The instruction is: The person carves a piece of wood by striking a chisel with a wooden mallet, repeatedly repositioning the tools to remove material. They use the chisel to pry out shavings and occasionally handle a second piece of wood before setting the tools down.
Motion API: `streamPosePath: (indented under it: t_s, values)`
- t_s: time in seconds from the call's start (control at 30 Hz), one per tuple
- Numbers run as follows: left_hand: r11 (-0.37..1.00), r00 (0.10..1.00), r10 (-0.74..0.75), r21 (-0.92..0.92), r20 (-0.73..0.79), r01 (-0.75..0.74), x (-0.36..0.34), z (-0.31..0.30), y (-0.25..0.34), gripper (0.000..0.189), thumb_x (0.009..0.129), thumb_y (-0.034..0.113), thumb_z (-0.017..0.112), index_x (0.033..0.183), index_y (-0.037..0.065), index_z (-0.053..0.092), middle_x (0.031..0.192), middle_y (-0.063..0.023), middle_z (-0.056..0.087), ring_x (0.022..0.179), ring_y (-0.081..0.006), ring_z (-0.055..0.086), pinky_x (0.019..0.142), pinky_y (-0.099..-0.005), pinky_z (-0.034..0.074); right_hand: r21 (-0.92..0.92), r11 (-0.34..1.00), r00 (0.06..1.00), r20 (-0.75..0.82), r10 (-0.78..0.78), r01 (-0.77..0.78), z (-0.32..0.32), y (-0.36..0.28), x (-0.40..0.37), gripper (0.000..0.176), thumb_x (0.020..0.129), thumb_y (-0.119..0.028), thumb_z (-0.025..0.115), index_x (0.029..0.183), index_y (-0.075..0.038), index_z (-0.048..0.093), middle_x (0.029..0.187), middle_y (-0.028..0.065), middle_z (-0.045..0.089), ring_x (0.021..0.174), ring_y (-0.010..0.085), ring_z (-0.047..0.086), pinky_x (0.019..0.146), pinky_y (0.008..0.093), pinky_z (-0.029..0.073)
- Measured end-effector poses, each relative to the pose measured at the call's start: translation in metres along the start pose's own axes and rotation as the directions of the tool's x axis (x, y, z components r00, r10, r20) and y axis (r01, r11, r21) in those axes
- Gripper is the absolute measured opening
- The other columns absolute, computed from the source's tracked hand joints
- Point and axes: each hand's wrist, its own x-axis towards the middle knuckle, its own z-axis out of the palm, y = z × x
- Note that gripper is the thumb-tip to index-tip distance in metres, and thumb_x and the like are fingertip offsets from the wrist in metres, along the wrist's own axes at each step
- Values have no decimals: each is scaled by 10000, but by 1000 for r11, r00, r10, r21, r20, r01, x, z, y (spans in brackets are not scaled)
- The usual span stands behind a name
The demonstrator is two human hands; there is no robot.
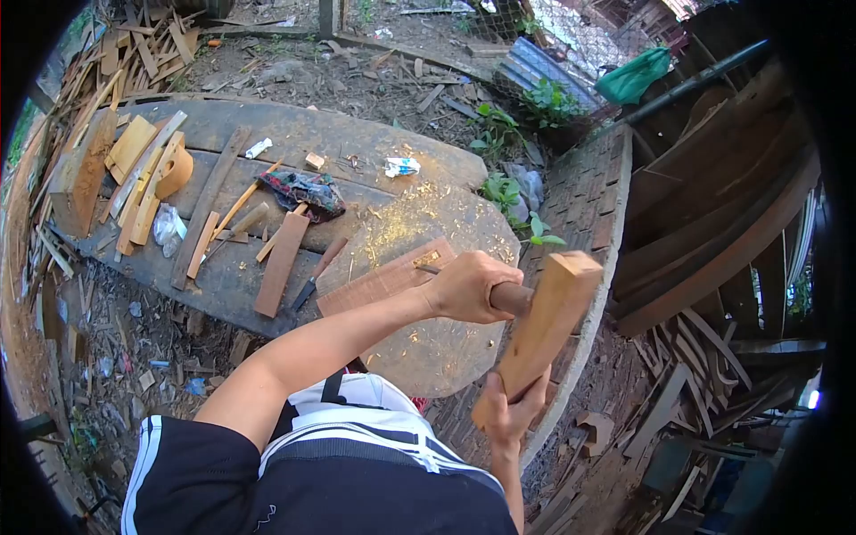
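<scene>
Clock directions are taken from the left hand (480, 287), with 12 o'clock at the top of the view. A heap of wood scraps (143, 53) lies off the far end of the worn wooden counter (374, 134) at 10 o'clock. At the counter's left end, also toward 10, stands a thick wooden block (85, 174) beside several cut pieces, with a clear plastic bag (167, 229) at 9. A dark patterned cloth (305, 196) lies crumpled at 10; below it, at 9, a reddish wood piece (283, 266) rests near a dark-handled tool (330, 259).

A flat reddish board (379, 278) lies at 9 on the counter's rounded section, pale shavings (423, 209) scattered beyond it at 11, near a white-and-blue packet (402, 167). The left hand, its grip closed around the round handle of a chisel (511, 300), holds the tool over the board's right end, metal shaft pointing toward 10.

Between 5 and 6 o'clock, the right hand (517, 408) has its grip wrapped around the lower part of a wooden mallet (550, 316), the squared head tilted up beside the chisel's handle end. A green bag (635, 76) hangs at 1 o'clock; curved wood offcuts (695, 366) are piled at 4.
</scene>
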Motion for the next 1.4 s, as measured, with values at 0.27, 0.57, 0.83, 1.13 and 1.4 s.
streamPosePath:
  t_s: [0.27, 0.57, 0.83, 1.13, 1.4]
  values:
    - [1000, 1000, -12, 22, 6, 12, -3, 3, -4, 278, 647, 210, 794, 802, 91, 596, 724, -94, 618, 679, -308, 637, 586, -377, 486, 329, 925, 978, -143, -153, 192, -10, -6, -4, 551, 746, -256, 632, 1170, 46, 451, 811, 70, 569, 697, 127, 557, 767, 339, 483]
    - [999, 998, -1, 32, -56, 2, -1, 2, -2, 258, 635, 209, 753, 744, 98, 548, 686, -96, 593, 655, -319, 616, 582, -406, 472, 428, 902, 995, -101, -20, 62, -5, -2, -13, 570, 693, -110, 735, 1175, 28, 465, 807, 97, 618, 697, 202, 612, 700, 296, 489]
    - [996, 1000, -4, 89, -23, 6, -11, 8, 1, 266, 630, 212, 771, 758, 106, 564, 674, -75, 592, 627, -286, 624, 554, -376, 474, 184, 982, 999, 17, 39, -42, 3, 25, -13, 578, 749, -150, 688, 1238, 31, 437, 929, 86, 576, 791, 171, 579, 709, 282, 475]
    - [995, 985, 75, 73, -155, -64, -22, -4, 2, 281, 600, 165, 776, 779, 92, 572, 702, -64, 609, 610, -260, 633, 531, -343, 478, 93, 935, 928, 189, 320, -342, 19, 40, 32, 497, 766, -254, 700, 1151, 17, 539, 856, 91, 603, 709, 217, 608, 671, 346, 502]
    - [960, 971, 232, 147, 60, -238, -54, 10, 1, 328, 582, 332, 733, 796, 121, 602, 713, -37, 548, 604, -255, 602, 517, -385, 464, -391, 847, 896, 398, -198, 361, 81, 197, 7, 589, 679, -430, 719, 1096, -38, 584, 859, 191, 677, 824, 370, 658, 690, 480, 500]
